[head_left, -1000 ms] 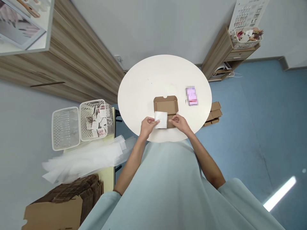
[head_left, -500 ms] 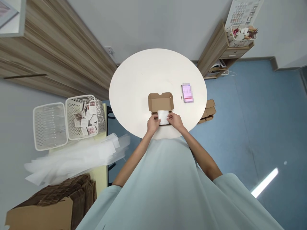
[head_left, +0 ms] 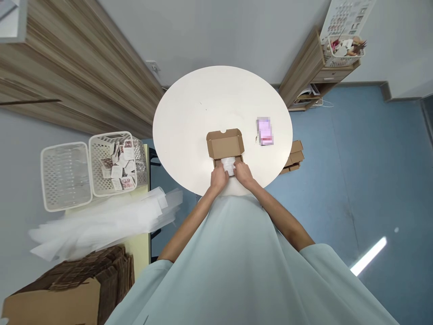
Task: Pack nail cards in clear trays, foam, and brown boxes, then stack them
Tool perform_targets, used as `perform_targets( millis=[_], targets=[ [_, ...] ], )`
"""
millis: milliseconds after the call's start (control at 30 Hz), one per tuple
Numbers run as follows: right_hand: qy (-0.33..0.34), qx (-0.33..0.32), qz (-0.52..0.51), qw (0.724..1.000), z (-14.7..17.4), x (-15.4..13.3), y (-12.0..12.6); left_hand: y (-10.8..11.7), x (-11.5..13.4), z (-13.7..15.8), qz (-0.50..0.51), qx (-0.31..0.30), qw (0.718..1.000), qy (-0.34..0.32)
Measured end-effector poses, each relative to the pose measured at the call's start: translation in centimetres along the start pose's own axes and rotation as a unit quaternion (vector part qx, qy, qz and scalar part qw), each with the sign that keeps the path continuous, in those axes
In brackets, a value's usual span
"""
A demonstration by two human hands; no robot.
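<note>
An open cardboard box (head_left: pixel 225 147) stands near the front edge of the white oval table, its lid folded back away from me. Inside its tray lies a white wrapped packet (head_left: pixel 228 165), which looks like thin foam. My left hand (head_left: pixel 219 177) is closed at the packet's left side, its fingers curled down into the box. At the right side, my right hand (head_left: pixel 242 173) is also closed, with its fingertips on the packet. The undersides of both hands are hidden.
On the white table (head_left: pixel 182 117) lies a blurred pinkish phone-like item (head_left: pixel 264 131). To the left are a white basket (head_left: pixel 91 171) of small cards, white foam sheets (head_left: pixel 111 221) and stacked flat cardboard (head_left: pixel 54 298). Cardboard boxes (head_left: pixel 295 155) stand right of the table.
The white packet has gone lower into the box. Both hands have pressed down with it, their fingers now curled more over the box's inside.
</note>
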State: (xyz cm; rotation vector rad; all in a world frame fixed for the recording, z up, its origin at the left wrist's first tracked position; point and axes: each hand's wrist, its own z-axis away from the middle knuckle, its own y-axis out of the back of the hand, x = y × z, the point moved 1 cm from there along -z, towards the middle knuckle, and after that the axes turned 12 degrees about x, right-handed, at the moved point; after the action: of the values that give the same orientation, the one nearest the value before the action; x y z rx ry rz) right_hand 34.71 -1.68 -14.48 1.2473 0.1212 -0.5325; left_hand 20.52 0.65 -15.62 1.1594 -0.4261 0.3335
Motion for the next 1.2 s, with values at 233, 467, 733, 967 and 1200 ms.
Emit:
perform_targets(
  millis=[233,467,733,967,1200],
  targets=[
    [0.012,-0.010,0.031,0.999,0.2,-0.8,-0.3,0.6,1.2,0.0,-0.076,-0.027,0.997,-0.018],
    [-0.031,0.217,-0.140,0.965,-3.6,2.1,4.3,5.1,-0.7,-3.9,0.072,0.160,0.984,0.020],
    [-0.118,0.102,-0.302,0.941,-8.2,2.9,4.1,7.8,-1.4,-8.1,0.257,0.104,0.948,0.158],
    [-0.106,0.109,-0.351,0.924,-7.9,2.4,4.9,9.0,-0.3,-7.6,0.342,0.032,0.934,0.095],
    [-0.030,0.166,-0.373,0.912,-6.2,2.9,5.5,8.9,-0.5,-6.9,0.343,0.066,0.937,0.006]
  ],
)
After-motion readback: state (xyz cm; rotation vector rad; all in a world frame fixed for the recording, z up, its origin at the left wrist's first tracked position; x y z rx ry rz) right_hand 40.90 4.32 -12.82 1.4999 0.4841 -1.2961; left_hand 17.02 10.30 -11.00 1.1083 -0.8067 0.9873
